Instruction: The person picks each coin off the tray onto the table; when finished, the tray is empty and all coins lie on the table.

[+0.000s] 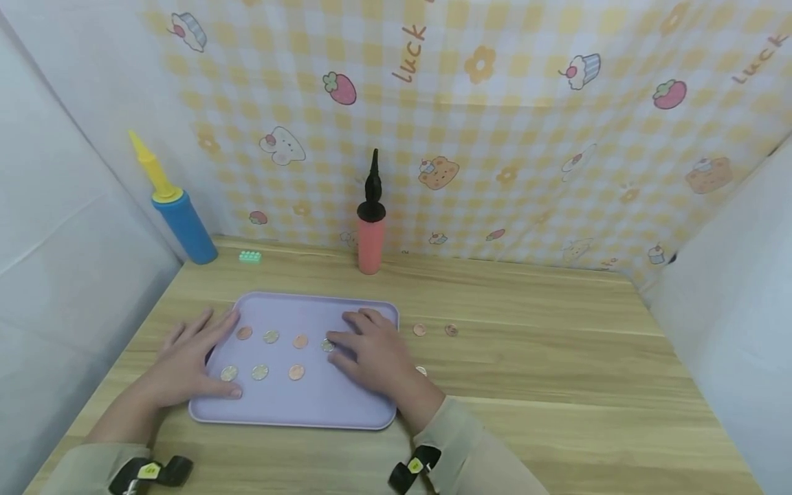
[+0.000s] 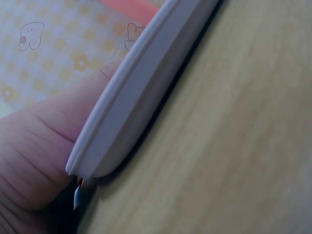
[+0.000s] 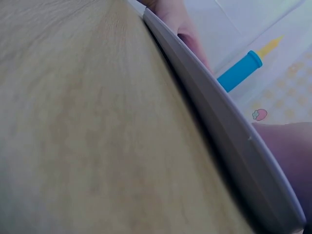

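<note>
A lilac tray (image 1: 266, 409) lies on the table with coins in two rows. The far row holds a copper coin (image 1: 244, 333), a silver coin (image 1: 271, 337), another copper coin (image 1: 300, 342) and another silver coin (image 1: 327, 345). Two silver coins and a copper coin (image 1: 297, 372) form the near row. My left hand (image 1: 185, 364) rests spread over the tray's left edge, thumb inside the rim. Over the right half is my right hand (image 1: 379, 357), its thumb and index fingertips apart beside the far row's rightmost coin, which lies flat. The wrist views show mainly the tray's outer side (image 2: 126, 92).
Right of the tray lie two copper coins (image 1: 419, 330) and a coin (image 1: 421, 371) partly hidden by the right wrist. Along the back stand a blue-and-yellow pump (image 1: 192, 230) and a pink-and-black pump (image 1: 370, 244). A mint toy brick (image 1: 250, 257) lies between them. A patterned cloth hangs behind.
</note>
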Tool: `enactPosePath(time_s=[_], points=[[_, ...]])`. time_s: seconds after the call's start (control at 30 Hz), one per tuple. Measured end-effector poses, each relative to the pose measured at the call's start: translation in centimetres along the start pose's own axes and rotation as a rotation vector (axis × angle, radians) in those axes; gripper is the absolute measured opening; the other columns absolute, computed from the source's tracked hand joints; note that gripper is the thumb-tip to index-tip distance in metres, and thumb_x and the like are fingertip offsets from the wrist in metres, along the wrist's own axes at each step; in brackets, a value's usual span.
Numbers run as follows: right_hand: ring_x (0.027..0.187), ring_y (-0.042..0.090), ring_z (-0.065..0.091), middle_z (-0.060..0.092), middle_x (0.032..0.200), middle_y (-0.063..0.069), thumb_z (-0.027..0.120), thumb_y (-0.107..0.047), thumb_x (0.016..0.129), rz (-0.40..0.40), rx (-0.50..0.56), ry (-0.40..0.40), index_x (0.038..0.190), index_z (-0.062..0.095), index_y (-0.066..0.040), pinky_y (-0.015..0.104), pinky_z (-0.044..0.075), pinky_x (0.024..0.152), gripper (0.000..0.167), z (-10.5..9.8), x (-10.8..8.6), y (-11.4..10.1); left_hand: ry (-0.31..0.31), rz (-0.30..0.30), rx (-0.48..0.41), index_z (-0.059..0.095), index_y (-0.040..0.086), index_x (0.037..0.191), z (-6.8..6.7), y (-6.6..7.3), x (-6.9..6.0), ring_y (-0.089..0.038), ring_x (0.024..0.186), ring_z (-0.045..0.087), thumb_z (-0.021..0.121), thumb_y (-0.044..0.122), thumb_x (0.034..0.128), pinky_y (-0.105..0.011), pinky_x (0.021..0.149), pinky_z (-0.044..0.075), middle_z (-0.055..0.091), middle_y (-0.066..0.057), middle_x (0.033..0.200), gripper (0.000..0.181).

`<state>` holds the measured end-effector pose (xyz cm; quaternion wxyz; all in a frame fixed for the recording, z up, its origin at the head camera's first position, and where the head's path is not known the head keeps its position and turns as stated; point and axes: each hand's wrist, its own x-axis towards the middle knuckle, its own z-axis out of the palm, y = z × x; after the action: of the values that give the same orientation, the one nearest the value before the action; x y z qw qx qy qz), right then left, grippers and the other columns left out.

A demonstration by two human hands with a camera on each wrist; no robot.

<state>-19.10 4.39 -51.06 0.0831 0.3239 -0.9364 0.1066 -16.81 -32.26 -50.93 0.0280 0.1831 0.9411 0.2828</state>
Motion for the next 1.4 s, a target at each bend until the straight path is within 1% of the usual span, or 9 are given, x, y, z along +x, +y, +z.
enactPosePath(time_s=[0.13,0.23,0.37,0.53,0.7,0.8,1.0,1.23,1.4], points=[[0.147,0.023,0.045,0.054,0.158,-0.001,0.056,-0.053,0.108,-0.039,-0.019,-0.014,0.141,0.070,-0.044,0.042,0.035,0.122,0.036,0.1,0.0,-0.2,0.005,0.003,0.004,0.023,0.006,0.170,0.1,-0.1,-0.1,-0.062,0.155,0.006,0.098,0.054,0.0678,-0.071,0.120,-0.016,0.027,-0.026,0.171,0.135],[0.147,0.022,0.044,0.056,0.156,-0.003,0.061,-0.050,0.107,-0.026,0.040,-0.010,0.131,0.076,-0.045,0.042,0.033,0.123,0.029,0.3,0.1,0.0,0.007,0.002,0.009,0.023,0.006,0.169,0.1,-0.1,-0.1,-0.062,0.155,0.007,0.097,0.055,0.0677,-0.072,0.120,-0.016,0.027,-0.028,0.171,0.135],[0.147,0.024,0.044,0.059,0.153,-0.004,0.069,-0.047,0.104,0.004,0.125,0.001,0.120,0.081,-0.042,0.044,0.031,0.124,0.021,0.3,0.2,0.3,0.008,0.005,0.013,0.023,0.006,0.170,0.1,-0.1,-0.1,-0.062,0.155,0.007,0.097,0.055,0.0681,-0.072,0.120,-0.015,0.027,-0.027,0.171,0.135],[0.147,0.026,0.045,0.061,0.151,-0.003,0.076,-0.042,0.099,0.023,0.174,-0.011,0.110,0.081,-0.033,0.046,0.032,0.124,0.016,-0.1,0.5,0.5,0.004,0.003,0.022,0.023,0.007,0.170,0.1,-0.1,0.0,-0.061,0.155,0.007,0.097,0.056,0.0686,-0.072,0.120,-0.015,0.026,-0.025,0.172,0.135],[0.144,0.025,0.047,0.064,0.144,-0.004,0.081,-0.042,0.095,0.039,0.213,-0.030,0.104,0.079,-0.028,0.042,0.031,0.124,0.016,-0.4,0.5,0.7,0.004,0.007,0.020,0.023,0.006,0.170,0.1,-0.1,0.0,-0.062,0.155,0.007,0.097,0.055,0.0683,-0.072,0.120,-0.015,0.025,-0.025,0.172,0.135],[0.141,0.024,0.048,0.066,0.139,-0.004,0.084,-0.041,0.093,0.037,0.237,-0.015,0.100,0.078,-0.028,0.041,0.031,0.124,0.017,-0.6,0.4,0.8,0.009,0.011,0.015,0.024,0.006,0.169,0.2,-0.1,0.0,-0.063,0.154,0.008,0.097,0.055,0.0682,-0.073,0.120,-0.015,0.026,-0.026,0.172,0.134],[0.139,0.025,0.050,0.068,0.134,-0.004,0.087,-0.037,0.091,-0.019,0.267,0.038,0.094,0.072,-0.028,0.042,0.030,0.125,0.018,-0.8,0.3,0.8,0.017,0.011,0.006,0.024,0.005,0.169,0.2,-0.1,-0.1,-0.063,0.154,0.008,0.098,0.053,0.0683,-0.073,0.119,-0.015,0.028,-0.027,0.171,0.134],[0.130,0.018,0.059,0.073,0.098,-0.016,0.087,-0.026,0.092,-0.103,0.312,0.056,0.094,0.074,-0.026,0.037,0.034,0.122,0.013,-0.7,0.2,0.8,0.029,0.024,0.010,0.025,0.007,0.169,0.4,-0.3,-0.1,-0.063,0.154,0.010,0.098,0.053,0.0677,-0.074,0.119,-0.014,0.029,-0.027,0.170,0.133],[0.130,0.017,0.058,0.076,0.100,-0.019,0.085,-0.024,0.094,-0.112,0.330,0.076,0.098,0.082,-0.027,0.039,0.037,0.118,0.007,-0.6,-0.1,0.8,0.031,0.027,0.016,0.025,0.007,0.170,0.3,-0.3,0.0,-0.063,0.154,0.010,0.098,0.053,0.0674,-0.073,0.119,-0.014,0.029,-0.027,0.170,0.134]])
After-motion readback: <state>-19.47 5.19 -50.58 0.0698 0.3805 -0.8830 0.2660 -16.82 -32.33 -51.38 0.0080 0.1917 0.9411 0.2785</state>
